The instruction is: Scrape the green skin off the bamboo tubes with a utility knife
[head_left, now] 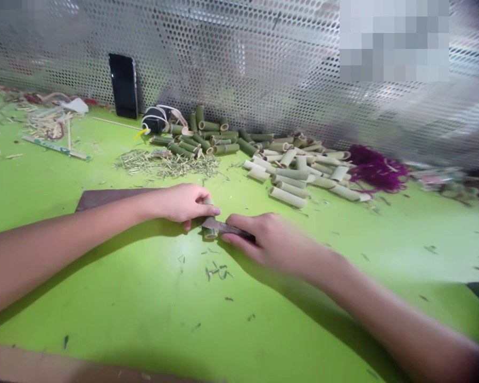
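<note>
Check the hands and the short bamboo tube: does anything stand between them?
Nothing stands between the left hand and the bamboo tube, which it touches; a flat metal blade lies between the tube and the right hand.

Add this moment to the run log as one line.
Left hand holds short green bamboo tube | right hand holds flat grey metal blade against it | nearby: cut green bamboo tubes

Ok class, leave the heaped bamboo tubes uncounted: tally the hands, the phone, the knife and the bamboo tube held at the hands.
Hands (left hand, right hand): 2
Phone: 1
Knife: 1
Bamboo tube: 1
Total: 5
</note>
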Action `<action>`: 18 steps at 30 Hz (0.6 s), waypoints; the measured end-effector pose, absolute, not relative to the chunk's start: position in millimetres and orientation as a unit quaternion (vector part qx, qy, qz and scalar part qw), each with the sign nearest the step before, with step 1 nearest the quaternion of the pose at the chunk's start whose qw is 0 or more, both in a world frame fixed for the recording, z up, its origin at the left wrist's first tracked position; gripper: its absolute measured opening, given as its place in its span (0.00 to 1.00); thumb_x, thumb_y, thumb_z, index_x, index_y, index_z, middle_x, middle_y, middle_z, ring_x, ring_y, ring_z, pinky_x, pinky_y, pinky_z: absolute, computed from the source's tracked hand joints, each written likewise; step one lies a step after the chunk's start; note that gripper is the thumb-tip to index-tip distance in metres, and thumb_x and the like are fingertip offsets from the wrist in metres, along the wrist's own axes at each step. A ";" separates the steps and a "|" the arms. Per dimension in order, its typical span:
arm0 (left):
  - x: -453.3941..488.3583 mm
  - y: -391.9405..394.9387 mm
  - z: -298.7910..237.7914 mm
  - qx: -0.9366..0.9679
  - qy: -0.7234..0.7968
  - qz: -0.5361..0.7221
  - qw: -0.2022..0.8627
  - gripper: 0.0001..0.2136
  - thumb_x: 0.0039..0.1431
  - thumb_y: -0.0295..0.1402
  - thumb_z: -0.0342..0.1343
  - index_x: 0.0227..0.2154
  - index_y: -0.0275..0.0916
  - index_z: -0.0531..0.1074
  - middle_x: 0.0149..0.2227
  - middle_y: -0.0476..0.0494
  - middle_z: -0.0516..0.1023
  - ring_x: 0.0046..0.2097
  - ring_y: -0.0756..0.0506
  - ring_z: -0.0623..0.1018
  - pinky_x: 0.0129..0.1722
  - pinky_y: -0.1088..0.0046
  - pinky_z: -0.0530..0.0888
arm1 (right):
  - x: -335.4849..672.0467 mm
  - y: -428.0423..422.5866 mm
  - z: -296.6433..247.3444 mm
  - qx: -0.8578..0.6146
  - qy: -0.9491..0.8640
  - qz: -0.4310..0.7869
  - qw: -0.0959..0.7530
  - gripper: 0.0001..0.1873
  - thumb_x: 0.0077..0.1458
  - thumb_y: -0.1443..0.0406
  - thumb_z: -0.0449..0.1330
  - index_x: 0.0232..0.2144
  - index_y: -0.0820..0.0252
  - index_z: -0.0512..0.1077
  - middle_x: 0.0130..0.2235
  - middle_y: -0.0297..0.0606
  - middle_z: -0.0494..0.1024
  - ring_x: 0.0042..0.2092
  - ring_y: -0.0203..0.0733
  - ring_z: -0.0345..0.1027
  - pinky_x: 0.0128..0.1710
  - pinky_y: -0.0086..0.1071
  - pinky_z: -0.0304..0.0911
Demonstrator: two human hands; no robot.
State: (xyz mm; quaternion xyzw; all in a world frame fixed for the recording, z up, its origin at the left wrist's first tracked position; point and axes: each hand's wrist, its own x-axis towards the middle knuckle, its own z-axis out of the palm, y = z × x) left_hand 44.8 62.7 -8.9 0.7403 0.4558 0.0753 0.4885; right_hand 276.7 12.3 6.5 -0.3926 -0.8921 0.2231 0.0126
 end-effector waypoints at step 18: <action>43.8 64.0 -12.6 0.749 0.454 0.072 0.476 0.18 0.64 0.51 0.61 0.32 0.41 0.68 0.23 0.56 0.74 0.20 0.50 0.77 0.25 0.73 0.71 | 270.5 5.6 3.2 -0.423 -0.904 0.064 0.006 0.17 0.73 0.58 0.48 0.39 0.57 0.73 0.27 0.34 0.80 0.21 0.37 0.67 0.25 0.32 0.56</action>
